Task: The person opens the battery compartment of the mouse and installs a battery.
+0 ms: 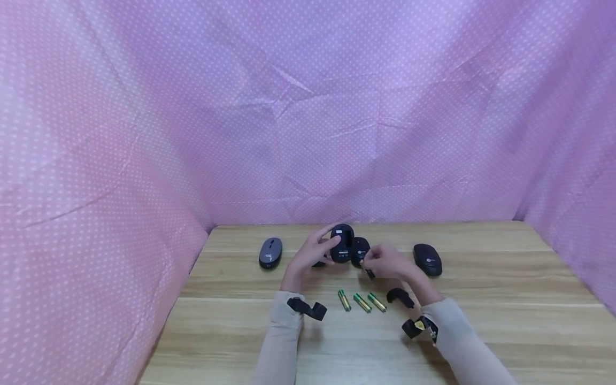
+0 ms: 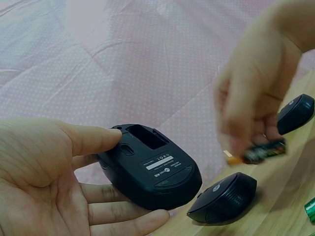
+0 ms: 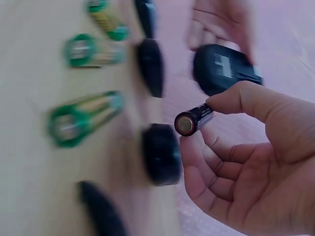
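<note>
We see the left hand (image 2: 44,169) gripping an upturned black mouse (image 2: 146,173), its battery slot (image 2: 146,137) open just past the thumb tip (image 2: 112,135), its label (image 2: 160,163) too small for us to read surely. Near it, the right hand (image 3: 256,162) pinches a dark battery (image 3: 201,115), whose flat end (image 3: 185,123) shows in the right wrist view but not the head view.

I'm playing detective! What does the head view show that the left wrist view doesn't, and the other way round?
Only the head view shows the grey mouse and sleeves.

Only the left wrist view shows the oval detail on the upturned mouse.

Both show the left hand holding that mouse, the right hand holding a dark battery, and pink cloth.
</note>
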Tool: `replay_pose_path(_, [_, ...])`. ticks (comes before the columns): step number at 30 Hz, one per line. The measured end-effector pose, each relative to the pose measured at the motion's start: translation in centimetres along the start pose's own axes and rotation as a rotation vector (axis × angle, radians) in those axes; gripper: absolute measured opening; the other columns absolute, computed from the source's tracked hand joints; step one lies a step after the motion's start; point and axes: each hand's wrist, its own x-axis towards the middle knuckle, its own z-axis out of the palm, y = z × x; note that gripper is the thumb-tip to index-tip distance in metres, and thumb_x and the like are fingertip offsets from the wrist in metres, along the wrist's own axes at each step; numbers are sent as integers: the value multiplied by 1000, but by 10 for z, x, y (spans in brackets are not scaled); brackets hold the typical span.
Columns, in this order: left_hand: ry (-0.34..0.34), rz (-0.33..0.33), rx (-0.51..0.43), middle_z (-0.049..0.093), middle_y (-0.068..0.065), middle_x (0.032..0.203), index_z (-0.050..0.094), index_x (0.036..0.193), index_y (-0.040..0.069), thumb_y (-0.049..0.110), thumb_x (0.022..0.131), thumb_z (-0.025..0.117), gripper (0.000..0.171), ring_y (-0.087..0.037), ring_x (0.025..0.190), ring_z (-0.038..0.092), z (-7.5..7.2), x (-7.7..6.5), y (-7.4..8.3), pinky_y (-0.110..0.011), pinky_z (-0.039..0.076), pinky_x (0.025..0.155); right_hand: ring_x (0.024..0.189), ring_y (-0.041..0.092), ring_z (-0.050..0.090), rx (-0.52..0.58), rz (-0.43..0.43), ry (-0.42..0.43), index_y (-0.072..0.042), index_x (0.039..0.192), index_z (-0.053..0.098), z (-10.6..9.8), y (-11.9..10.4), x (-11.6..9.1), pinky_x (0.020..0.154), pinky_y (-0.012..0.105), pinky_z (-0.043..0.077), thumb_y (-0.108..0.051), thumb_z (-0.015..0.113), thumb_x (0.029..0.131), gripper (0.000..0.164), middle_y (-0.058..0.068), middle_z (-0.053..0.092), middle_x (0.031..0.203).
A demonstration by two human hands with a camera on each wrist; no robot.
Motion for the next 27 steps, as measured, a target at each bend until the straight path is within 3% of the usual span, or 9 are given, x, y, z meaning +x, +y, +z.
replay_pose_path(5, [8, 5, -19, 58, -26, 140, 44, 155, 22, 26, 106, 56, 50, -18, 80, 71, 0, 2, -1, -61, 59, 84, 77, 16, 60, 148, -69, 63, 6, 104, 65, -15, -7, 7, 68, 27, 53, -15, 65, 98, 22, 9, 68, 87])
replay_pose_path(10, [7, -11, -51, 64, -29, 131, 45, 154, 21, 24, 107, 55, 49, -19, 80, 73, 3, 5, -3, -61, 59, 83, 82, 12, 64, 258, -158, 220, 8, 124, 60, -16, -8, 12, 69, 26, 56, -14, 65, 99, 33, 21, 73, 102])
replay_pose_path(13, [8, -21, -68, 66, -28, 127, 46, 154, 20, 22, 107, 53, 47, -19, 79, 73, 5, 6, -4, -60, 59, 82, 84, 7, 64, 308, -219, 298, 6, 131, 59, -14, -9, 12, 73, 27, 59, -14, 64, 101, 37, 20, 72, 106])
replay_pose_path(17, [11, -24, -75, 68, -29, 122, 48, 152, 18, 22, 107, 53, 46, -20, 76, 74, 6, 7, -4, -60, 60, 80, 85, 5, 66, 342, -275, 377, 4, 129, 63, -11, -9, 12, 77, 30, 62, -17, 64, 102, 35, 13, 72, 105])
replay_pose_path(20, [10, -29, -75, 69, -30, 120, 50, 151, 17, 23, 107, 54, 45, -21, 75, 74, 8, 7, -3, -60, 59, 81, 85, 6, 68, 374, -309, 416, 5, 124, 65, -9, -9, 13, 78, 31, 63, -15, 66, 100, 31, 17, 72, 103])
replay_pose_path(27, [2, -30, -63, 67, -28, 125, 51, 149, 12, 27, 106, 55, 46, -20, 75, 73, 10, 11, -3, -61, 59, 82, 88, -1, 67, 310, -375, 482, 4, 117, 69, -4, -17, 14, 79, 15, 57, -13, 72, 96, 27, 24, 72, 107])
